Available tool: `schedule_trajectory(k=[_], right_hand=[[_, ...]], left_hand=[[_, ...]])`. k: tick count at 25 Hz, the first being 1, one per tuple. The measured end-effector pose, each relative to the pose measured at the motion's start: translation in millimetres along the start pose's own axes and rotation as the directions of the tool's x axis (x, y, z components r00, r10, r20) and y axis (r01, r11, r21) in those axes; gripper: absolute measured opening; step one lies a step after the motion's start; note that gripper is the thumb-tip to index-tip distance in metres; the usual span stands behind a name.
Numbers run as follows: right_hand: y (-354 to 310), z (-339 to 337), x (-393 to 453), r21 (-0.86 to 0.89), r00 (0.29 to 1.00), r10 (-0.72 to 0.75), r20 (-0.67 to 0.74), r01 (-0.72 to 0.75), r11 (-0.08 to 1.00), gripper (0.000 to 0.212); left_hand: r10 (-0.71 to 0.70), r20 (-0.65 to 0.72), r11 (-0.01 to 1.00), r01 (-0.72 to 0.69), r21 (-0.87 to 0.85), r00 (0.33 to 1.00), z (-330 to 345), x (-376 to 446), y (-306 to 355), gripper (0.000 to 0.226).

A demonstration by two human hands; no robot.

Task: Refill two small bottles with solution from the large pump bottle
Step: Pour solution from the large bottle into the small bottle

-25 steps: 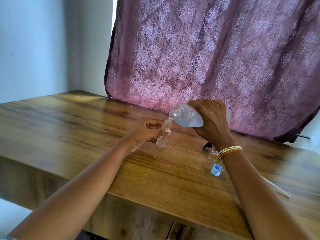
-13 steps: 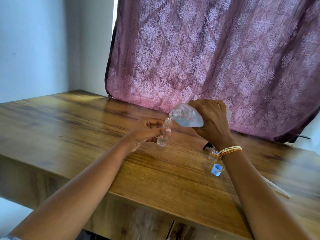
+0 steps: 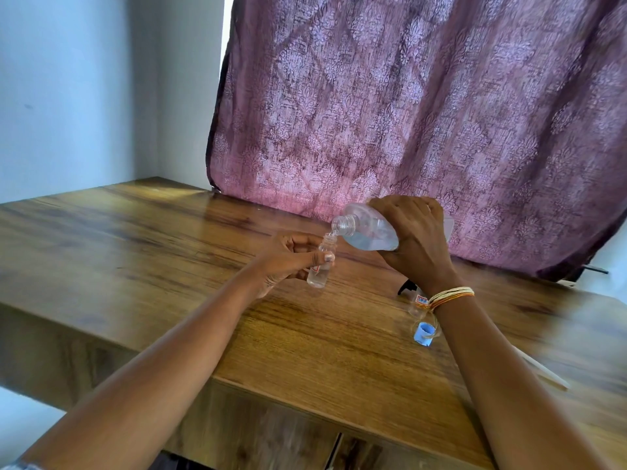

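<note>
right hand (image 3: pixel 412 240) grasps large bottle (image 3: pixel 368 230), fingers wrapped round body, bottle tipped, open neck just over mouth of small bottle (image 3: pixel 321 262). left hand (image 3: pixel 288 257) pinches small bottle upright above worktop (image 3: pixel 135 239). second small bottle (image 3: pixel 419 301) and blue cap (image 3: pixel 423 333) on worktop near right wrist.

I count two hands in view, the left hand (image 3: pixel 288 257) and the right hand (image 3: pixel 412 242), and one stack of thread bangles (image 3: pixel 449 295) on the right wrist. Bottles: one large clear bottle (image 3: pixel 368 232), uncapped, and two small bottles, the first small bottle (image 3: pixel 320 266) held up and the second small bottle (image 3: pixel 417 303) partly hidden behind the right wrist. I also log one blue cap (image 3: pixel 423 333), one black object (image 3: pixel 407 285) I cannot identify, one pale stick (image 3: pixel 543 371) at the right, one counter (image 3: pixel 169 252) and one purple curtain (image 3: pixel 407 96).
</note>
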State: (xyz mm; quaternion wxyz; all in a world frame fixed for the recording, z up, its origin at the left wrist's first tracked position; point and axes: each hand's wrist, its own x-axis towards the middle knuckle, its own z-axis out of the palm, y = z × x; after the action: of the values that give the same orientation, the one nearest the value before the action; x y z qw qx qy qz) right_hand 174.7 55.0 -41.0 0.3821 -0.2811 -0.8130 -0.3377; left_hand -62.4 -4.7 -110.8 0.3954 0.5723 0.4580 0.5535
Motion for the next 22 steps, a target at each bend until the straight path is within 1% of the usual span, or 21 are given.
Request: schedule_trajectory(k=[3,7,22], right_hand=[[-0.1,-0.4,0.1,0.008,1.0,0.003,-0.008,-0.003,1.0,0.041],[-0.5,-0.5,-0.2,0.01,1.0,-0.009,-0.019,0.01,1.0,0.043],[-1.0,-0.6,-0.1,0.012,0.999,-0.018,-0.045,0.019,1.0,0.043]], left_hand=[[0.013,0.002,1.0,-0.013,-0.002,1.0,1.0,-4.8,4.4,0.063],[0.081,0.073,0.994,-0.076,-0.074,0.994,4.4,-16.6,16.5,0.049],[0.091,0.075,0.992,-0.084,-0.095,0.993,5.6,-20.6,20.3,0.043]])
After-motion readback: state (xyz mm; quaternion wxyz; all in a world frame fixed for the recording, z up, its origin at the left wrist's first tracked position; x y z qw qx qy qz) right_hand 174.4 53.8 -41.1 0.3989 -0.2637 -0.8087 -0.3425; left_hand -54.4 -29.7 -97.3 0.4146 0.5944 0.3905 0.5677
